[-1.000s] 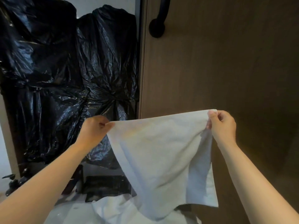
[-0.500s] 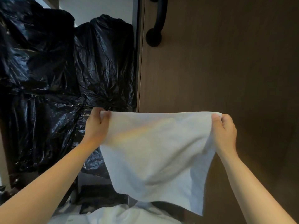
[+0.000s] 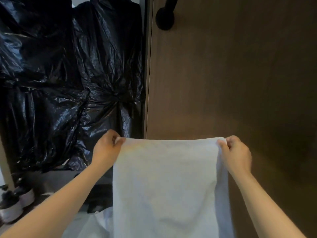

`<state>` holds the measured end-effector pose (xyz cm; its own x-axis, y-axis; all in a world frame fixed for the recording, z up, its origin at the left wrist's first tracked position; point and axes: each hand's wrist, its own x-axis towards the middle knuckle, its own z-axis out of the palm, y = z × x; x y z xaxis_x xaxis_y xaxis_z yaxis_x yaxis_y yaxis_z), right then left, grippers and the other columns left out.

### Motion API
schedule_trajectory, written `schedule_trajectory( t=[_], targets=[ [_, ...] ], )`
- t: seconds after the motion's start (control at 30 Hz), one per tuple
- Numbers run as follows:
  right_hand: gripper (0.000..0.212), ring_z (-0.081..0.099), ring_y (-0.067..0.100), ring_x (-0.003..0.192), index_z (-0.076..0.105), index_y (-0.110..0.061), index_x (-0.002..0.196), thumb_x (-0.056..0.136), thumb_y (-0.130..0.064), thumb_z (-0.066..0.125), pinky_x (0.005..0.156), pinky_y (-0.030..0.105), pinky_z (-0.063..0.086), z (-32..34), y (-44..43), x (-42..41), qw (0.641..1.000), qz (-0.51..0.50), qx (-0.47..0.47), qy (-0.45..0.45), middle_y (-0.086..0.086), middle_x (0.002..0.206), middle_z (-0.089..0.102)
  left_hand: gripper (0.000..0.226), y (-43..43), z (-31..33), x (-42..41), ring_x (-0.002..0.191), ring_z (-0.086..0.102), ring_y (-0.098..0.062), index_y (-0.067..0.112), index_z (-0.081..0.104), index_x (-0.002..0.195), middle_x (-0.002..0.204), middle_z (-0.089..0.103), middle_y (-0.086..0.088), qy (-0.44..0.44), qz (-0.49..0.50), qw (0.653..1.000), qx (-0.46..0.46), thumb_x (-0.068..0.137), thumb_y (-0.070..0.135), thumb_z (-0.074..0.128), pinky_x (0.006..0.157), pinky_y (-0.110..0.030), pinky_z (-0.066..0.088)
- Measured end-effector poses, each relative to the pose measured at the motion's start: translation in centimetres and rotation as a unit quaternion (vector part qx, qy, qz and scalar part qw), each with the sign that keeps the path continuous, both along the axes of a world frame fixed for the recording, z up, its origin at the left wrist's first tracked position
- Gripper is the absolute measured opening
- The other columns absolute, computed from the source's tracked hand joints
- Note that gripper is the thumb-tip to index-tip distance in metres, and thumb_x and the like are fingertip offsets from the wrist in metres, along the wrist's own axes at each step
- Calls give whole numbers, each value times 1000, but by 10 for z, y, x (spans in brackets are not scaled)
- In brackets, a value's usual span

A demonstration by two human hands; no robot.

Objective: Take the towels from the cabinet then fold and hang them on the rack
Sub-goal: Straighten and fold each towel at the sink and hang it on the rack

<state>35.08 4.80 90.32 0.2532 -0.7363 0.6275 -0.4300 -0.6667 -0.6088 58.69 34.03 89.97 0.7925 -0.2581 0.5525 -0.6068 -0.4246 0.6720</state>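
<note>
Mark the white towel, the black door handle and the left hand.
white towel (image 3: 168, 182), head view, middle of the hanging cloth.
black door handle (image 3: 165, 20), head view, its round base on the door.
left hand (image 3: 107, 149), head view, back of the hand.

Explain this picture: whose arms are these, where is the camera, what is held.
No machine here: a person wears a camera on the head, looking forward and down, so both bare arms are the wearer's own. The left hand and the right hand each pinch a top corner of a white towel, which hangs flat between them. Behind stands a brown wooden door with a black handle; left of it, shiny black plastic bags. More white cloth lies below.
</note>
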Motion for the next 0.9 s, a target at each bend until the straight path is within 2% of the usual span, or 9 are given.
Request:
schedule_trajectory(
  t=[0.1, 0.23, 0.33, 0.47, 0.57, 0.7, 0.77, 0.9],
  targets=[
    [21, 53, 5, 65, 55, -22, 88, 93, -42, 59, 53, 15, 34, -10, 2, -2, 1000, 17, 17, -10, -3, 79, 61, 14, 1, -7, -9, 63, 54, -11, 18, 55, 84, 70, 59, 1, 48, -27, 997, -46, 91, 26, 64, 54, -23, 33],
    [23, 56, 15, 62, 55, -19, 78, 93, -35, 62, 50, 20, 39, -12, 12, -3, 994, 89, 45, -39, 0, 69, 58, 14, 1, -8, -23, 64, 62, -19, 17, 58, 86, 70, 64, -6, 79, -50, 994, -58, 91, 28, 65, 57, -24, 41],
    [26, 52, 15, 56, 54, -17, 73, 93, -33, 62, 49, 18, 37, -10, 29, -5, 985, 141, 62, -76, 1, 64, 55, 15, -1, -4, -38, 61, 64, -16, 19, 59, 86, 70, 65, -3, 98, -48, 991, -77, 91, 32, 64, 57, -21, 43],
    [26, 54, 11, 57, 56, -18, 72, 91, -34, 64, 46, 11, 40, -8, 63, -7, 969, 190, 99, -123, -5, 63, 57, 16, -6, -1, -63, 56, 64, -12, 17, 62, 86, 69, 68, -5, 139, -83, 981, -106, 90, 32, 65, 71, -35, 57],
    [26, 51, 11, 51, 58, -15, 73, 89, -34, 66, 46, 12, 41, -8, 91, -8, 952, 251, 121, -129, 0, 61, 56, 16, -7, -1, -82, 51, 60, -5, 17, 65, 84, 59, 66, -2, 162, -118, 972, -120, 88, 32, 67, 75, -38, 57],
    [21, 55, 15, 52, 61, -17, 75, 89, -31, 68, 49, 16, 46, -17, 128, -8, 918, 332, 169, -137, 2, 60, 59, 10, -7, -6, -110, 57, 61, -14, 17, 67, 84, 61, 66, -4, 202, -178, 952, -142, 89, 26, 68, 76, -42, 56],
    [18, 57, 21, 54, 62, -18, 76, 88, -30, 69, 49, 21, 50, -27, 143, -9, 904, 359, 190, -133, 5, 62, 60, 7, -6, -14, -124, 58, 60, -14, 14, 68, 85, 60, 65, -5, 230, -203, 938, -160, 89, 21, 68, 71, -38, 55],
    [13, 60, 17, 52, 63, -22, 77, 88, -22, 70, 52, 21, 50, -48, 162, -12, 881, 389, 236, -131, 4, 60, 63, 4, 1, -35, -147, 59, 60, -14, 9, 69, 90, 65, 66, -8, 272, -231, 916, -181, 89, 12, 66, 62, -22, 51]
  ],
)
